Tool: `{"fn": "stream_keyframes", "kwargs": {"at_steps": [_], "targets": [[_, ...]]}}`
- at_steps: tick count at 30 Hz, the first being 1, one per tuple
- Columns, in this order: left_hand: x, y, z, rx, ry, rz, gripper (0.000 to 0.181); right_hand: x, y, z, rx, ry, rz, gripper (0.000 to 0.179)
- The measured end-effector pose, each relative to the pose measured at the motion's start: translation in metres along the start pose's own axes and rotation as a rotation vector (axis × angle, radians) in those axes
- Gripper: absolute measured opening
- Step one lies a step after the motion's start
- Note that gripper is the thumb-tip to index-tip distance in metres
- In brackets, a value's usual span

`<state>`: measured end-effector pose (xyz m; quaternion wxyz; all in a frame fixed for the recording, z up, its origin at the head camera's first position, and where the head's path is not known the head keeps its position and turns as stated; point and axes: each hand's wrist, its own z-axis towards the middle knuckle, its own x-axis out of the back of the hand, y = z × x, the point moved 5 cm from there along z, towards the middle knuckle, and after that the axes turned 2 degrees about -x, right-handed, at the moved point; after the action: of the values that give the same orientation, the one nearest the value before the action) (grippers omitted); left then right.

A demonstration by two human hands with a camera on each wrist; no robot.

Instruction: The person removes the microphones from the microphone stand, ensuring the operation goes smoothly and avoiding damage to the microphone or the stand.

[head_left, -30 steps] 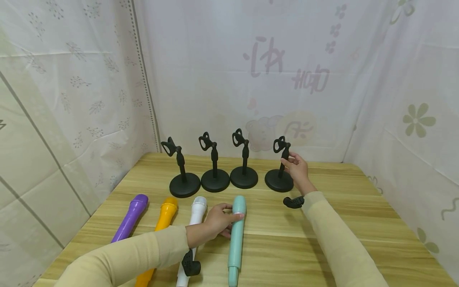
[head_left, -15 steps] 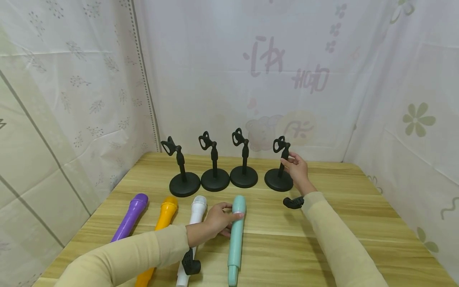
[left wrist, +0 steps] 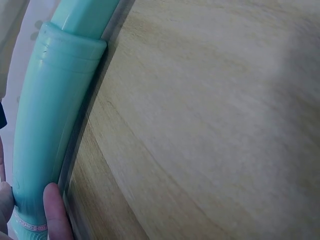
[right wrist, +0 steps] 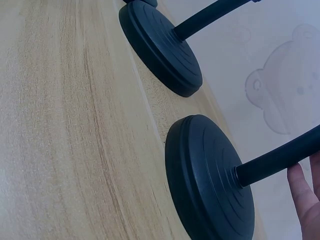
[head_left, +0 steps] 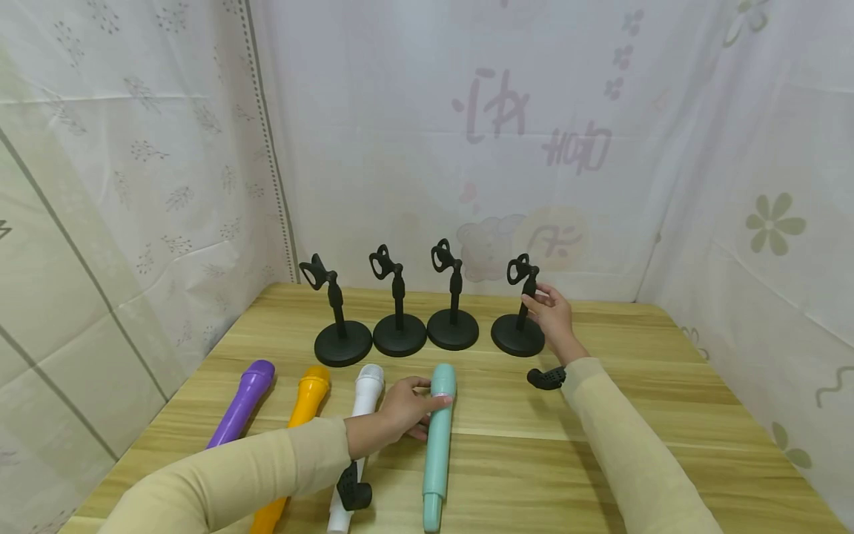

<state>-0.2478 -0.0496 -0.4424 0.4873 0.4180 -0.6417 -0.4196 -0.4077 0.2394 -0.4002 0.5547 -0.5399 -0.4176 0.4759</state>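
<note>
A mint-green microphone (head_left: pixel 437 456) lies on the table in the head view, its head pointing away from me. My left hand (head_left: pixel 405 409) grips it just below the head, thumb across the top; the left wrist view shows fingertips (left wrist: pixel 56 212) on either side of the microphone's body (left wrist: pixel 50 115). With my right hand (head_left: pixel 555 317) I hold the pole of the rightmost black microphone stand (head_left: pixel 517 337), which stands upright with its clip tilted to the left. The round base (right wrist: pixel 210 180) and pole of that stand fill much of the right wrist view.
Three more black stands, the left one (head_left: pixel 343 345), the second (head_left: pixel 399 336) and the third (head_left: pixel 453 331), line the back. Purple (head_left: pixel 240 404), orange (head_left: pixel 308 397) and white (head_left: pixel 365 393) microphones lie to the left, partly under my left arm. Printed curtains (head_left: pixel 400 148) enclose the table (head_left: pixel 634 415).
</note>
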Motion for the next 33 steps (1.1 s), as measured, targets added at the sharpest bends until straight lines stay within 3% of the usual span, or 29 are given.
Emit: {"fn": "stream_keyframes", "kwargs": {"at_steps": [21,28,33], "targets": [[0.002,0.001,-0.003,-0.003,-0.001,-0.014,0.064,0.009,0.005,0.001,-0.032,0.006,0.05,0.047],[0.003,0.002,-0.004,-0.006,-0.012,-0.025,0.064,0.016,0.002,-0.001,-0.01,-0.008,0.08,0.054],[0.004,0.004,-0.005,-0.021,-0.019,-0.03,0.064,0.021,-0.002,-0.002,0.004,-0.006,0.096,0.045]]}}
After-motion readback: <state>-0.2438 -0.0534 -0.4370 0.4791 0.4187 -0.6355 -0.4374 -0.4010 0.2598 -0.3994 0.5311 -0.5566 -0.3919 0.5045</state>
